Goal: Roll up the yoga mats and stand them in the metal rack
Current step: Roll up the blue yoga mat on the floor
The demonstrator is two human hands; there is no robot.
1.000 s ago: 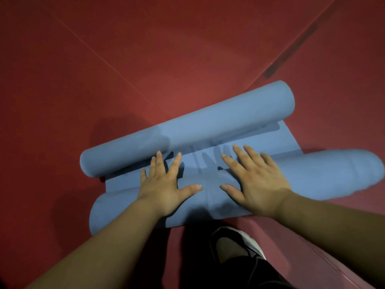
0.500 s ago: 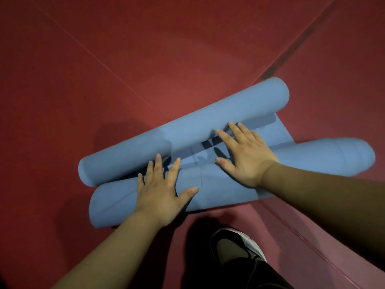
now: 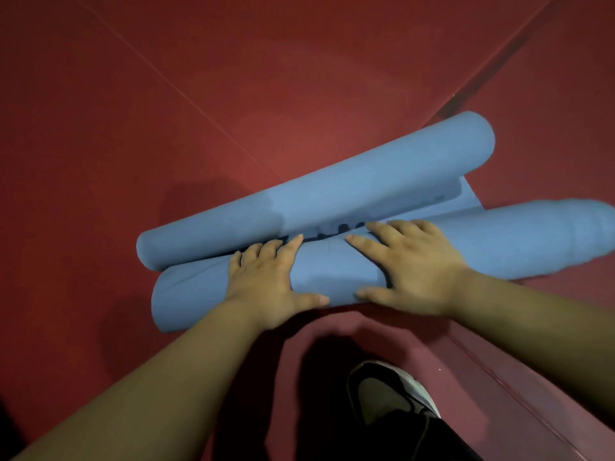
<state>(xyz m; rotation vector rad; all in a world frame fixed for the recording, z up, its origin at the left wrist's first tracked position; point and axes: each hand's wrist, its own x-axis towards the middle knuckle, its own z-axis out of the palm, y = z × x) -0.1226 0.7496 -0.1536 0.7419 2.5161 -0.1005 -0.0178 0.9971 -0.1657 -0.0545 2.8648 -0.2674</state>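
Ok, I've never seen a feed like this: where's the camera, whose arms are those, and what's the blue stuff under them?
There is no machine here: those are a person's bare arms. The one picture comes from a camera worn on the head, looking forward and down. On the red floor lies blue yoga mat in two rolls, a far roll and a near roll, with a flat strip showing between them. The left hand and right hand lie palm-down over the near roll; nothing is lifted. The shoe is the person's own. No metal rack is in view.
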